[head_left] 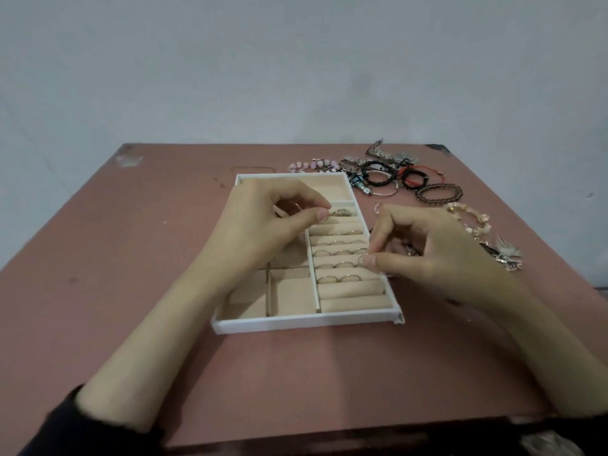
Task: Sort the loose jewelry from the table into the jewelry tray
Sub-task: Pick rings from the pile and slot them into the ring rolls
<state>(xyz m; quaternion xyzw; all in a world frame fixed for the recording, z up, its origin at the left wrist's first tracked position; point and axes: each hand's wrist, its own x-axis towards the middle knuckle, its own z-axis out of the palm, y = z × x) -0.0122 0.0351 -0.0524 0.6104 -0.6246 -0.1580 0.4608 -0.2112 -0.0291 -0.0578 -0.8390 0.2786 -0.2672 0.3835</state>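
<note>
A white jewelry tray (296,324) with beige lining lies in the middle of the table. Its right half has padded ring rolls with several rings (339,252) slotted in. My left hand (269,222) hovers over the tray's upper part and pinches a small ring (324,218) between thumb and forefinger. Over the tray's right edge, my right hand (427,248) pinches another ring (363,259) at a ring roll. Loose jewelry (394,176) lies in a heap beyond the tray at the far right.
Black, brown and pink beaded bracelets (439,194) spread along the table's far right. A pale bead bracelet and a silver winged piece (506,253) lie right of my right hand. The pink-brown table (131,258) ends at a grey wall behind.
</note>
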